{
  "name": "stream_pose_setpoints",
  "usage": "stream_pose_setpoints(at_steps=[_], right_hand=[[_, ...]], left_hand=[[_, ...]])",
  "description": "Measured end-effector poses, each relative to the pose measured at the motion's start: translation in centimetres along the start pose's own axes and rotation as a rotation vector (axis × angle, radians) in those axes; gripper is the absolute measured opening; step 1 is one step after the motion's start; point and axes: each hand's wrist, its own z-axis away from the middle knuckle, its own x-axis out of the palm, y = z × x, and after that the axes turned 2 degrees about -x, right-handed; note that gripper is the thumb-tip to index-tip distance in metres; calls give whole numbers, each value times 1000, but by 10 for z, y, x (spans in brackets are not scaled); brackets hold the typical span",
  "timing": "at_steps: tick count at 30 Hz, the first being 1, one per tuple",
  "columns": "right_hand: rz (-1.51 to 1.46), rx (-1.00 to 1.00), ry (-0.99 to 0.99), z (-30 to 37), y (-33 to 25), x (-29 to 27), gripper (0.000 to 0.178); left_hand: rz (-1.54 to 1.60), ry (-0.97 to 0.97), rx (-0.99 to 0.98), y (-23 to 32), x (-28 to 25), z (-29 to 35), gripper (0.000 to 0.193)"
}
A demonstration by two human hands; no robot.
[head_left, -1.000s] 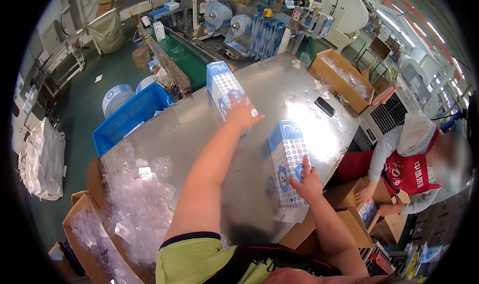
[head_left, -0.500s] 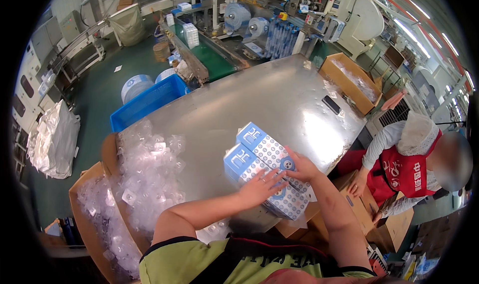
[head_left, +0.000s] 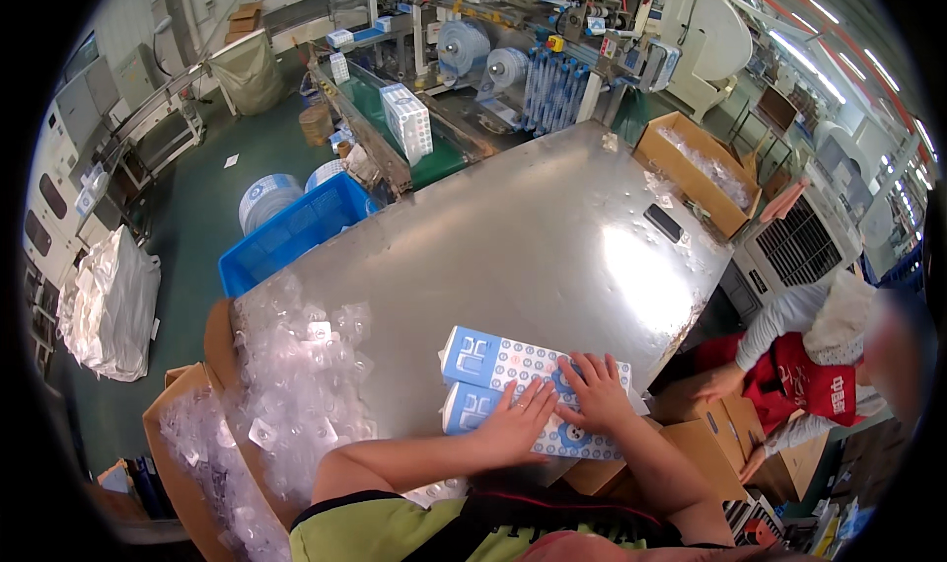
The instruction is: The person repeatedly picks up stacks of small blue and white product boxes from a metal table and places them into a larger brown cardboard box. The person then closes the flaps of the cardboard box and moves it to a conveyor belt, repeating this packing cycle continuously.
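Observation:
Two blue-and-white wrapped packs, a far pack (head_left: pixel 518 362) and a near pack (head_left: pixel 472 408), lie side by side at the near edge of the metal table. Their blue ends point left. Across their tops rests my left hand (head_left: pixel 518 424), flat with fingers apart. My right hand (head_left: pixel 598 394) lies spread over their right part, fingers stretched out. Neither hand wraps around a pack. My hands and forearms hide part of the packs' printed tops.
Clear plastic pouches (head_left: pixel 311 384) heap at the table's left, beside a cardboard box (head_left: pixel 158 424) of more. A blue crate (head_left: pixel 256 256) stands beyond. A phone (head_left: pixel 663 223) lies at right. A co-worker in a red apron (head_left: pixel 789 379) handles cardboard boxes (head_left: pixel 735 424). On the conveyor sits another pack (head_left: pixel 404 123).
The two packs have turned and come nearer to me, with both hands on them. On the conveyor, a pack has moved nearer. The co-worker's hand has shifted over the boxes.

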Motion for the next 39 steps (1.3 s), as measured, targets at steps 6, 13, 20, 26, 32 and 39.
stream_pose_setpoints(at_steps=[6,13,20,26,32,39], right_hand=[[-28,115,-178,29,-37,4,93],[-26,82,-160,28,-45,-2,95],[-21,94,-86,29,-45,-3,94],[-23,127,-75,35,-51,5,96],[-260,273,57,58,-6,-6,79],[-2334,523,661,43,80,62,60]], left_hand=[[78,213,-172,-148,-75,-72,63],[-775,233,-358,-315,-93,-180,87],[-634,-374,155,-182,-90,-265,88],[29,-316,188,-38,-35,-221,80],[854,194,-178,-174,-29,-65,71],[2015,338,-143,-127,67,-8,60]])
